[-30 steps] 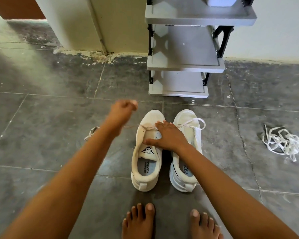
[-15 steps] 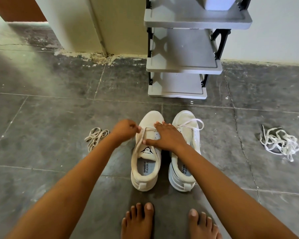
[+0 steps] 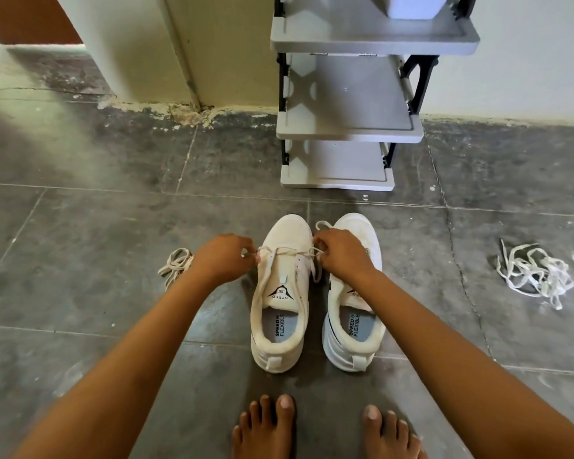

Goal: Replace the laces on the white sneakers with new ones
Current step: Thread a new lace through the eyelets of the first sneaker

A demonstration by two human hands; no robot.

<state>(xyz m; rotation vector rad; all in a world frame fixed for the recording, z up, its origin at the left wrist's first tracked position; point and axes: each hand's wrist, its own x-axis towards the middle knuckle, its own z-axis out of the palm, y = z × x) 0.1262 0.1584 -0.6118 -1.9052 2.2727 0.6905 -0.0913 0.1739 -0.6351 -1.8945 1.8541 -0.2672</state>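
Note:
Two white sneakers stand side by side on the grey tiled floor, toes pointing away from me. The left sneaker [image 3: 280,293] has one lace [image 3: 287,250] stretched across its lowest eyelets. My left hand [image 3: 224,258] pinches that lace's left end at the shoe's left edge. My right hand [image 3: 340,255] pinches the right end at the shoe's right edge, in front of the right sneaker [image 3: 355,313]. A lace loop [image 3: 322,223] lies on the right sneaker's toe.
A bundle of cream laces [image 3: 174,265] lies on the floor left of my left wrist. A loose heap of white laces [image 3: 534,273] lies far right. A grey shoe rack [image 3: 348,127] stands against the wall behind the shoes. My bare feet [image 3: 322,429] are at the bottom.
My left hand came down from its raised pull to the left sneaker's edge. My right hand lifted off the tongue and took hold of the lace's right end.

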